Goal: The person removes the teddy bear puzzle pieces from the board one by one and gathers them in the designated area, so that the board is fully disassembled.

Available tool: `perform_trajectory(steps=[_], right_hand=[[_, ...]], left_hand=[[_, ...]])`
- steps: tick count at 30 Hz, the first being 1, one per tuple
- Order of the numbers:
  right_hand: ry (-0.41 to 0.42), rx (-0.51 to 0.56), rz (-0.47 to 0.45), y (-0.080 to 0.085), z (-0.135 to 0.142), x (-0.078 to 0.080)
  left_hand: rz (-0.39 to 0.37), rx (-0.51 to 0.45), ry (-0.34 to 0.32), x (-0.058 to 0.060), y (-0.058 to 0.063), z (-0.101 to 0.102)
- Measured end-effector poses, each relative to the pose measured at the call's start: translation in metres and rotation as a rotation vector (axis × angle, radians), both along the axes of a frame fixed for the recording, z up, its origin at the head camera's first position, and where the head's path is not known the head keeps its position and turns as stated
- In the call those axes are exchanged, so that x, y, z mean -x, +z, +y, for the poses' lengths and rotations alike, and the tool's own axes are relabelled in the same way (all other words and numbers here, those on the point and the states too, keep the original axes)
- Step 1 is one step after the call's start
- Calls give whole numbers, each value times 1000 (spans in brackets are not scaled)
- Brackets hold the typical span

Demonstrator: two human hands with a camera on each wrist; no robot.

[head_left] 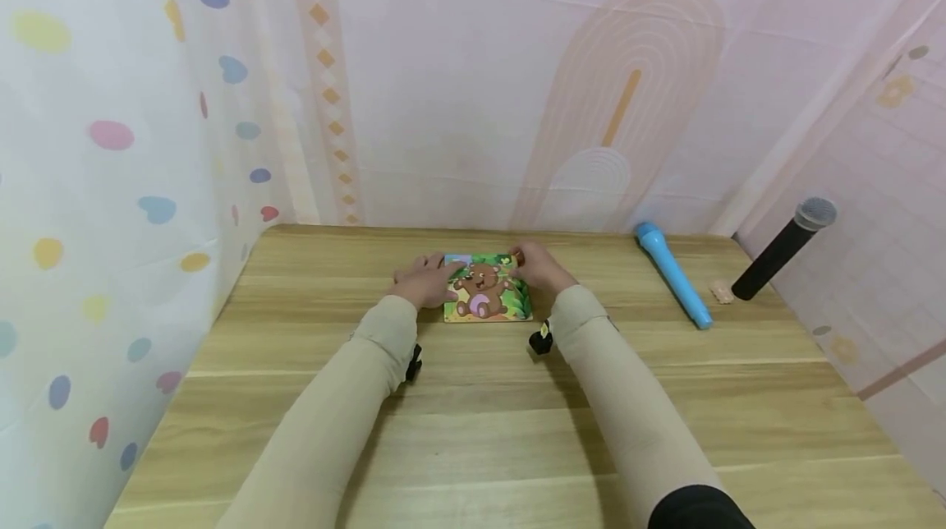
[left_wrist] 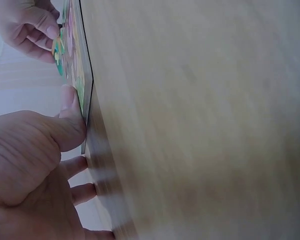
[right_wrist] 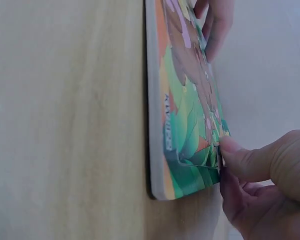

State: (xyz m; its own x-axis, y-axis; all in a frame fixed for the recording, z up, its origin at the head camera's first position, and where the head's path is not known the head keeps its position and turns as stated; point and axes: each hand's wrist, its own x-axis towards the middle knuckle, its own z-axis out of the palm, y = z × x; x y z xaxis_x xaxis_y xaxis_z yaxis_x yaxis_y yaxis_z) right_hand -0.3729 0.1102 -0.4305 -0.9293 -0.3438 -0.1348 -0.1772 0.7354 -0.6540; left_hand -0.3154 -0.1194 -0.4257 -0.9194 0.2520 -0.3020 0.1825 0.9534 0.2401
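A bear jigsaw puzzle (head_left: 484, 299) in a flat rectangular tray lies on the wooden table. At its left side is my left hand (head_left: 424, 281), fingers spread; in the left wrist view the thumb (left_wrist: 67, 112) rests on the tray's edge and other fingertips touch the table. My right hand (head_left: 543, 268) is at the upper right corner. There it pinches a small green and yellow puzzle piece (left_wrist: 58, 52) between thumb and fingers, tilted up from the picture. In the right wrist view the fingers hide much of that piece.
To the right lies a light blue toy microphone (head_left: 674, 276). Beyond it a black microphone (head_left: 783, 251) with a silver head stands on the table, beside a small pinkish-beige object (head_left: 721, 292). Patterned cloth walls (head_left: 443, 102) border the table's back and sides.
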Motion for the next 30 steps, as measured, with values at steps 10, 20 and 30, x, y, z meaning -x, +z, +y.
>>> perform_trajectory(steps=[10,20,30], right_hand=[[-26,97,8,0,5,3],[76,35,40,0,8,5],[77,25,52,-4,7,6]], left_hand=[[-2,18,3,6,-4,1],[-2,12,1,7,-4,3],[-68,-9,28,8,-4,7]])
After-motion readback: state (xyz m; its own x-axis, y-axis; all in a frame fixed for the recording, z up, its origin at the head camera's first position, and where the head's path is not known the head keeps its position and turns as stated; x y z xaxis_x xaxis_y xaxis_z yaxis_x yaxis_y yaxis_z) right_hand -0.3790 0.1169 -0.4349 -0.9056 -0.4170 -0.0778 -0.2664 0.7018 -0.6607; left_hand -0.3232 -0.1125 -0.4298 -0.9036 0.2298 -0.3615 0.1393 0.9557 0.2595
